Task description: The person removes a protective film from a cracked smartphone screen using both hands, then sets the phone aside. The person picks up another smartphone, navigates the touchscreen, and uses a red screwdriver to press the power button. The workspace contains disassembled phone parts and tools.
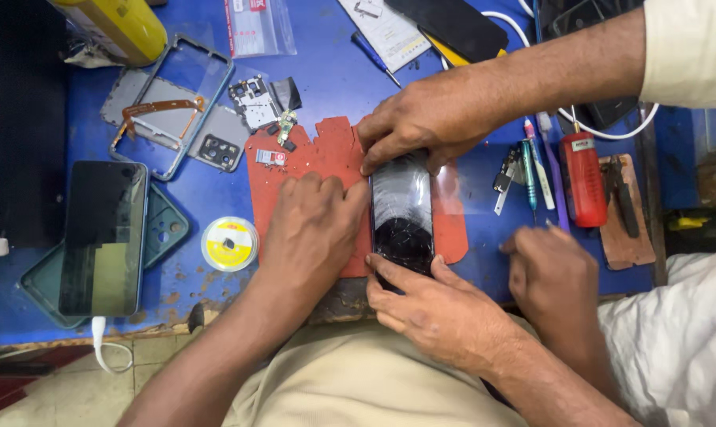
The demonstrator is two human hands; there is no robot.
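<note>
The right hand nearest us pinches the cracked phone's bottom edge while the left hand presses flat beside it, pinning it on the red mat as a co-worker's hand steadies its top.

Phone: glossy glass face, cracked w/ web-like lines. Mat under it: matt red, prob. rubber, rough-cut edges. Bench top: blue painted surface, chipped & worn at front edge. Lighter: shiny red plastic. Tape roll: glossy, clear over yellow.
</note>
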